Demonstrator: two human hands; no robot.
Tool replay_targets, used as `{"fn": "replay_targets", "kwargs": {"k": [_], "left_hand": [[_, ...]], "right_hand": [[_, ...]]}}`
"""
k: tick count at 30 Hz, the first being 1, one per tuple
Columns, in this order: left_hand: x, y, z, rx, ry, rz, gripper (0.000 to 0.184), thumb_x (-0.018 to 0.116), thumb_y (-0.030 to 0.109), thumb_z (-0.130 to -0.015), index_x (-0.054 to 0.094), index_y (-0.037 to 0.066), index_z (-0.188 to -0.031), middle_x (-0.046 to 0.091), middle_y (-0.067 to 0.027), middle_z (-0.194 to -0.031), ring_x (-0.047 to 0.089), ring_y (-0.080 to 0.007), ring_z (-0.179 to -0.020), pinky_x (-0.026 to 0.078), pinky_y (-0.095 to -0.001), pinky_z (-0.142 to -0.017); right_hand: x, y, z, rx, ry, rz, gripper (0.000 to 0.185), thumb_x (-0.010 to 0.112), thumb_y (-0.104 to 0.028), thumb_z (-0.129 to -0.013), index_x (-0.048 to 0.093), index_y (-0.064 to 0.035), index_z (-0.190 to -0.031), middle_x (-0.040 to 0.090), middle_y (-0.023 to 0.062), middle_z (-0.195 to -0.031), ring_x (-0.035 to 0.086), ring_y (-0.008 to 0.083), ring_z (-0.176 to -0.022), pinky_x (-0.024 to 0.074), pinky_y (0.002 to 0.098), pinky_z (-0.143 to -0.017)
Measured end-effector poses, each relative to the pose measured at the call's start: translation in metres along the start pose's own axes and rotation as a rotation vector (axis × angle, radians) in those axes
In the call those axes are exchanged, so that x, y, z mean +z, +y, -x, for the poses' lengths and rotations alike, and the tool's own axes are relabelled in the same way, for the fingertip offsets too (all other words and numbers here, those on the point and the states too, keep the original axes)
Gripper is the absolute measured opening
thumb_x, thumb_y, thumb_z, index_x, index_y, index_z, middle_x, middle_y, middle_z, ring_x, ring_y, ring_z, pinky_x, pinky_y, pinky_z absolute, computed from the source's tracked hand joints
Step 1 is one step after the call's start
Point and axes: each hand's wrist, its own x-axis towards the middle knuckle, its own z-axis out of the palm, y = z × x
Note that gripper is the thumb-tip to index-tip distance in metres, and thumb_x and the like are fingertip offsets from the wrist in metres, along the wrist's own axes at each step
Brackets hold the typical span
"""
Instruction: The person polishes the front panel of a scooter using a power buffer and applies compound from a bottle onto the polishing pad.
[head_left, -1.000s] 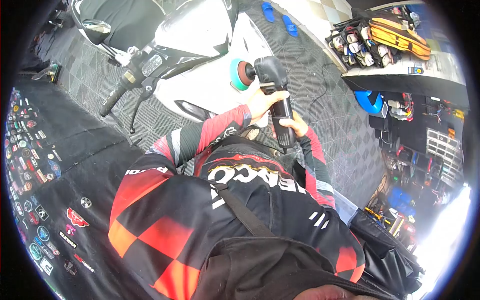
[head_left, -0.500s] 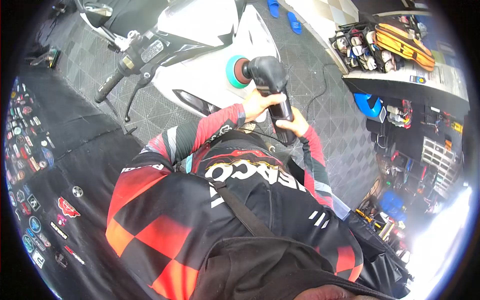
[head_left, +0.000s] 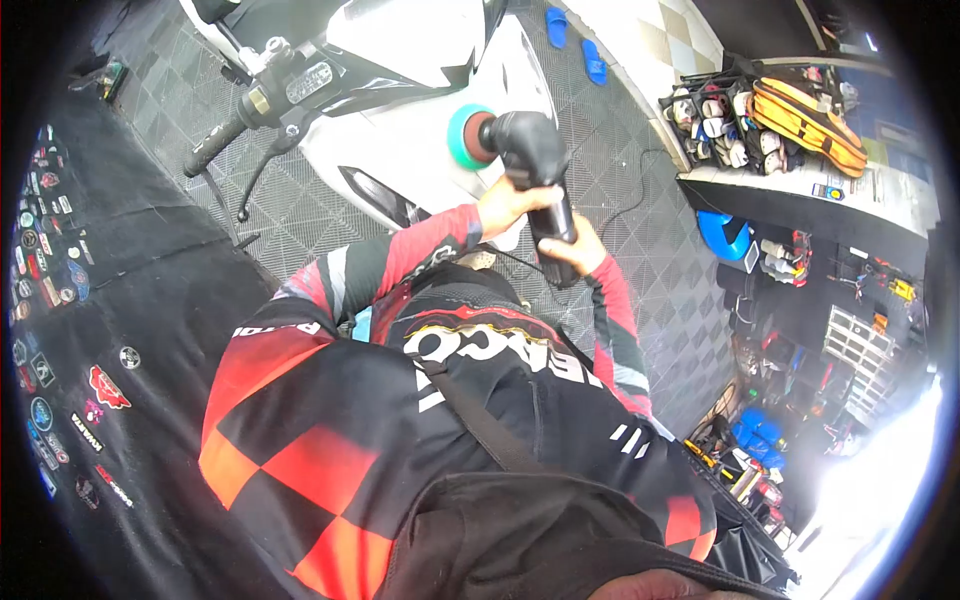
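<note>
A black power polisher [head_left: 530, 150] with a round green-edged pad [head_left: 468, 137] is held between my two hands. The pad rests against the white body panel [head_left: 385, 165] of a scooter. My left hand [head_left: 512, 207] is wrapped round the polisher's body just below its head. Lower down, my right hand [head_left: 578, 248] closes round the rear end of the handle. Some fingers of both hands are hidden behind the tool. The scooter's handlebar grip [head_left: 215, 145] and brake lever [head_left: 262, 175] point toward me on the left.
Blue slippers [head_left: 594, 62] lie on the tiled floor [head_left: 660, 300]. A dark cable [head_left: 640, 190] runs over it. At right are a shoe rack [head_left: 712, 125], an orange bag [head_left: 810, 125] and tools. A black cover with stickers [head_left: 110, 385] hangs at left.
Both hands and the polisher have shifted slightly left along the white panel. The view has also turned a little, so the surroundings sit differently.
</note>
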Motion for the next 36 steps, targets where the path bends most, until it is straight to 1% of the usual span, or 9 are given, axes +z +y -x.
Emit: {"fn": "replay_targets", "kwargs": {"k": [2,7,8,10,14,20,28,32,36], "left_hand": [[-0.004,-0.001,0.018,-0.126,-0.034,-0.021,0.045,0.076,0.018,-0.086,0.059,0.006,-0.126,0.064,-0.0055,-0.113,0.061,-0.0171,-0.104,0.048,-0.0380,-0.095],[0.001,0.026,0.000,-0.119,0.018,-0.140,0.041,0.080,0.022,-0.082,0.064,0.006,-0.116,0.067,-0.0043,-0.104,0.062,-0.0150,-0.099,0.048,-0.0349,-0.090],[0.003,0.028,-0.006,-0.104,0.044,-0.146,0.042,0.080,0.023,-0.082,0.064,0.005,-0.116,0.067,-0.0043,-0.104,0.062,-0.0151,-0.097,0.049,-0.0344,-0.089],[0.010,0.023,-0.009,-0.063,0.170,-0.122,0.042,0.080,0.023,-0.082,0.064,0.005,-0.117,0.067,-0.0047,-0.105,0.062,-0.0152,-0.095,0.049,-0.0343,-0.087],[0.007,0.012,0.026,0.009,0.086,-0.025,0.048,0.080,0.018,-0.082,0.060,0.006,-0.124,0.066,-0.0066,-0.113,0.063,-0.0183,-0.106,0.049,-0.0360,-0.096],[0.001,0.020,0.011,-0.058,0.125,-0.046,0.048,0.081,0.018,-0.081,0.059,0.005,-0.121,0.067,-0.0057,-0.104,0.064,-0.0178,-0.097,0.051,-0.0348,-0.091],[0.009,0.019,0.065,-0.007,0.209,-0.044,0.054,0.081,0.018,-0.081,0.056,0.006,-0.127,0.064,-0.0057,-0.113,0.060,-0.0181,-0.106,0.048,-0.0363,-0.096],[-0.003,0.031,0.040,-0.040,0.192,-0.045,0.046,0.081,0.018,-0.081,0.059,0.006,-0.120,0.065,-0.0049,-0.107,0.062,-0.0170,-0.100,0.051,-0.0364,-0.091],[-0.009,0.025,0.062,0.061,0.110,-0.045,0.049,0.079,0.019,-0.084,0.057,0.005,-0.125,0.064,-0.0055,-0.111,0.061,-0.0187,-0.107,0.050,-0.0375,-0.096]], "right_hand": [[0.008,0.014,0.004,-0.054,0.047,0.044,0.053,0.083,-0.016,-0.077,0.057,-0.0006,-0.121,0.066,0.0065,-0.099,0.066,0.0159,-0.082,0.0557,0.0328,-0.075],[0.014,0.034,-0.009,-0.090,0.192,-0.034,0.053,0.083,-0.016,-0.077,0.057,-0.0011,-0.121,0.066,0.0059,-0.103,0.064,0.0149,-0.089,0.0534,0.0323,-0.082],[0.015,0.033,-0.016,-0.200,0.202,0.059,0.050,0.078,-0.016,-0.082,0.052,0.0015,-0.121,0.065,0.0087,-0.097,0.068,0.0190,-0.077,0.0586,0.0352,-0.070],[0.014,0.027,-0.017,-0.181,0.200,0.060,0.049,0.078,-0.016,-0.081,0.054,0.0009,-0.120,0.065,0.0087,-0.098,0.067,0.0185,-0.079,0.0579,0.0345,-0.072],[0.012,0.014,-0.004,-0.097,0.100,0.186,0.077,0.087,-0.018,-0.070,0.051,-0.0014,-0.136,0.065,0.0091,-0.117,0.062,0.0184,-0.104,0.0497,0.0345,-0.094],[0.022,0.016,-0.012,-0.068,0.133,0.047,0.056,0.084,-0.015,-0.074,0.057,-0.0016,-0.120,0.065,0.0058,-0.103,0.063,0.0149,-0.093,0.0525,0.0325,-0.086],[0.029,0.001,-0.003,-0.053,-0.084,0.268,0.072,0.086,-0.015,-0.071,0.052,-0.0022,-0.134,0.064,0.0082,-0.117,0.061,0.0186,-0.107,0.0478,0.0348,-0.097],[0.049,0.001,-0.010,-0.033,0.102,0.109,0.067,0.085,-0.019,-0.071,0.054,-0.0021,-0.128,0.065,0.0081,-0.112,0.062,0.0181,-0.101,0.0497,0.0352,-0.093],[0.046,-0.009,-0.009,-0.144,0.043,0.346,0.089,0.086,-0.019,-0.069,0.044,-0.0032,-0.146,0.065,0.0107,-0.118,0.063,0.0184,-0.104,0.0496,0.0334,-0.094]]}}
